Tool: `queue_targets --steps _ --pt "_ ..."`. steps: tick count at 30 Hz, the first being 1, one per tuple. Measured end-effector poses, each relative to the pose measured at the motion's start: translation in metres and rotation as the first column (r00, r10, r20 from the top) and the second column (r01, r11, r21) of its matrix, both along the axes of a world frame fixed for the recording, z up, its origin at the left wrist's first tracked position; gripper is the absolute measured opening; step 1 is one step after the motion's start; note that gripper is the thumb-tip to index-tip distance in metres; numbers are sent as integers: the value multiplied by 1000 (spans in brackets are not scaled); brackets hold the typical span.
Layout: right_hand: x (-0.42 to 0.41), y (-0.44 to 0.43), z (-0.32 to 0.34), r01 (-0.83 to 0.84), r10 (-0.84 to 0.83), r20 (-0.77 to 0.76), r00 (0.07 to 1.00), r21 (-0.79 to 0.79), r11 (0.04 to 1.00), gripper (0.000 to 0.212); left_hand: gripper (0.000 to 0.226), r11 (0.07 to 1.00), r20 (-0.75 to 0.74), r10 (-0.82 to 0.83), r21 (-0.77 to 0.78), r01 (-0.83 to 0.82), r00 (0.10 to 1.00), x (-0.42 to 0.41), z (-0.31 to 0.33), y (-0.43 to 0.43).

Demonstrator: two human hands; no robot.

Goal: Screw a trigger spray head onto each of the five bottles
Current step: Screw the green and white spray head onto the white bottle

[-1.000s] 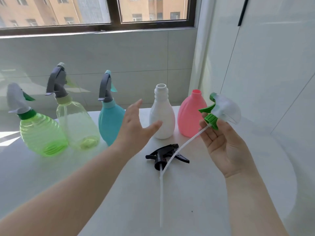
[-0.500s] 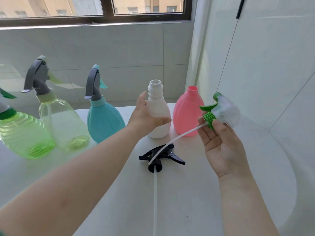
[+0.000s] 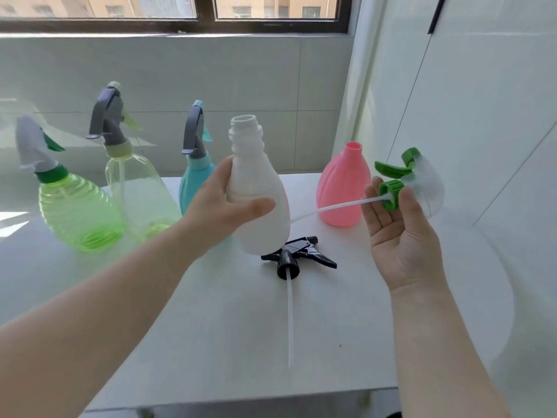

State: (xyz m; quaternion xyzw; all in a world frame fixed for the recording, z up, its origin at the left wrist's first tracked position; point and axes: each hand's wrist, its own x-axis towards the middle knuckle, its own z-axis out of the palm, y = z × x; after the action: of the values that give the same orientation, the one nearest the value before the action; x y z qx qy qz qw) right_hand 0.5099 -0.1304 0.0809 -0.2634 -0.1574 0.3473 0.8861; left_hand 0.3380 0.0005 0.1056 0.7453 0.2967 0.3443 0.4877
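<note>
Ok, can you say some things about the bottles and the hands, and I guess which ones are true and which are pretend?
1. The left hand holds the white bottle. True.
2. The pink bottle already has a spray head on. False: its neck is open, with nothing on it.
3. The right hand holds the green and clear spray head. True.
4. The black spray head is screwed onto the white bottle. False: it lies loose on the table.
5. The teal bottle wears a grey spray head. True.
</note>
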Motion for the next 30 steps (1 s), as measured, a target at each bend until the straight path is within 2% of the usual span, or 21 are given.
queue_targets --steps 4,9,15,21,27,30 --pt "-9 -7 7 16 -16 2 1000 -25 1000 13 56 999 -90 51 17 -50 995 -41 1 -13" --pt "-25 -8 40 23 -23 27 999 -11 1000 14 78 996 -120 75 53 -69 990 -83 -8 -25" --pt "-54 5 82 -25 26 133 991 -10 1000 14 57 989 -155 138 73 -128 978 -112 -18 -30" --pt "-76 15 105 -11 35 274 961 -89 996 13 63 989 -192 133 92 -117 972 -123 -27 -25" --pt "-84 23 107 16 74 466 882 -185 983 9 60 991 -173 121 83 -108 977 -126 -31 -23" --pt "-97 30 105 -19 224 656 721 -304 952 16 59 994 -158 103 53 -96 982 -125 -32 -26"
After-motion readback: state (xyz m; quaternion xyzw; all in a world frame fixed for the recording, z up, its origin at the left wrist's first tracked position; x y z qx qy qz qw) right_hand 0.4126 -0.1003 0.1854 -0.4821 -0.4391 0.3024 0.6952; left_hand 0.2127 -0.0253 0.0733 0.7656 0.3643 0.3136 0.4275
